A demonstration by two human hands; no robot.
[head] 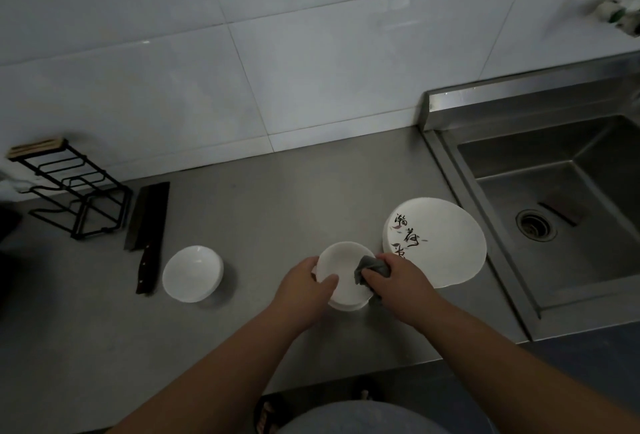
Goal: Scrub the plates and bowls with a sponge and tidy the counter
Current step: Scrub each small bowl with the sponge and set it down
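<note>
So low centre of the frame, the left hand [304, 281] is gripping a small white bowl [341, 267] by its near-left rim, thumb curling over the edge and into the inside. The right hand [398, 278] is bunching a grey sponge [372, 269] in its fingers and pressing it against the bowl's right inner wall. There's a white edge peeking out underneath, maybe another dish, can't tell.

Handling-wise I'm guessing glazed ceramic: light, stiff, chippy, and slippery once it's wet. Pinching the rim with a thumb inside looks like the sane hold. The sponge is soft and squashing down to fit the curve.

Just right of the hands, a stack of plates [440, 243] is sitting on the steel counter [277, 198] beside the sink [554, 191]. The top plate is showing black brush-style Chinese characters with little leaf marks. The wrist is covering part of them and I'm not reading them confidently. No brand anywhere.

Over on the left, another white bowl [192, 272] is waiting next to a cleaver [149, 229], with a black wire rack [72, 191] further left.
</note>
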